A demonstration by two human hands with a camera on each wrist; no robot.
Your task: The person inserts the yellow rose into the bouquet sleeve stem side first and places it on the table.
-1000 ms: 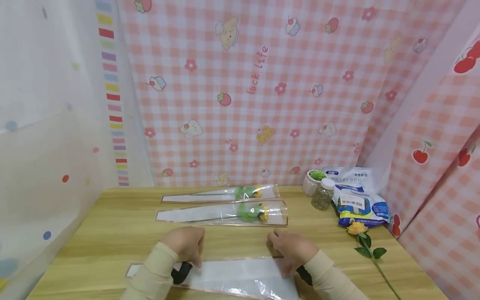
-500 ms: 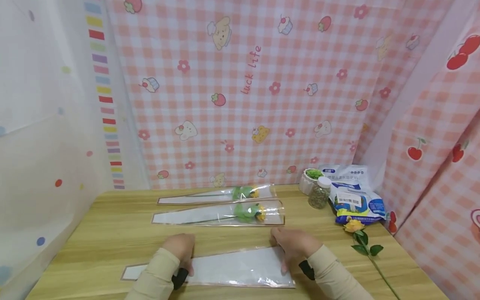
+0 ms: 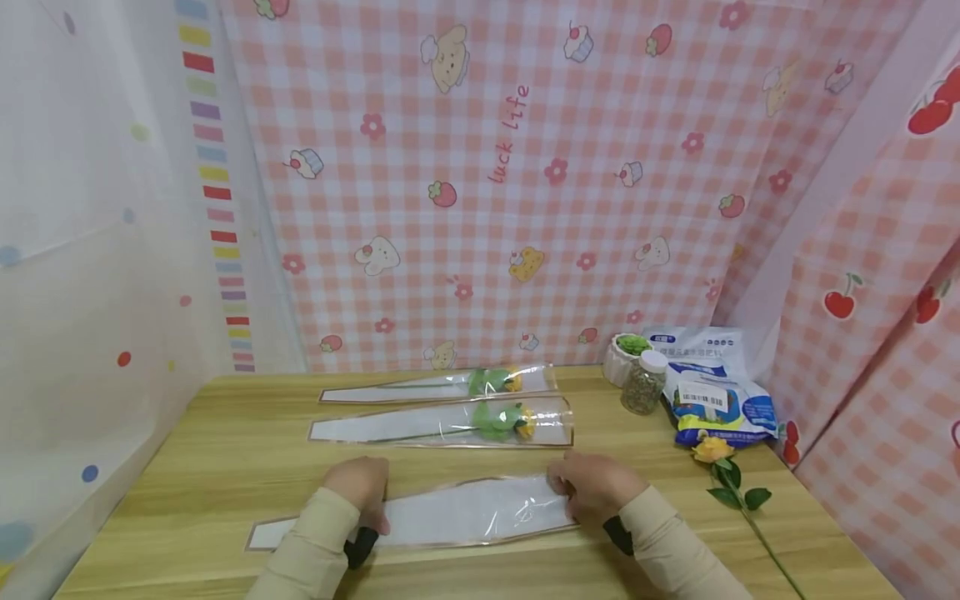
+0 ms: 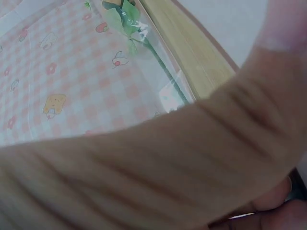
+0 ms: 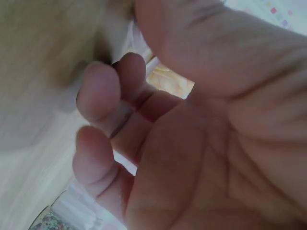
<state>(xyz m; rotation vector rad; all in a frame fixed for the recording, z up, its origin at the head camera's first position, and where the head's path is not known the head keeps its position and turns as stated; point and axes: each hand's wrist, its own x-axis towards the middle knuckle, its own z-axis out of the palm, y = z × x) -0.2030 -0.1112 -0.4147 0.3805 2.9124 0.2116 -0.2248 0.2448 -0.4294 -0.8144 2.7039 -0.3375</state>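
Note:
A flat, tapered flower sleeve [image 3: 465, 512], clear film over white with a thin brown border, lies crosswise before me in the head view, narrow end left. My left hand [image 3: 362, 490] pinches it toward the narrow part; in the left wrist view the thumb [image 4: 144, 172] hides most of the grip. At the wide end, my right hand [image 3: 600, 487] pinches the mouth's edge, its fingers curled in the right wrist view. Farther back lie two similar sleeves, the nearer one [image 3: 427, 427] and the farther one [image 3: 420, 390], each with a yellow rose inside.
A loose yellow rose [image 3: 712, 451] with a green stem lies on the right of the wooden table [image 3: 187, 467]. Behind it stand printed bags [image 3: 723, 408], a white-lidded jar [image 3: 643, 387] and a small white pot [image 3: 619, 367]. Patterned cloth hangs around the table.
The near sleeve has shifted away from me, its wide end swinging toward the back sleeves. My right hand has moved slightly right with that end; the left stays near the narrow part.

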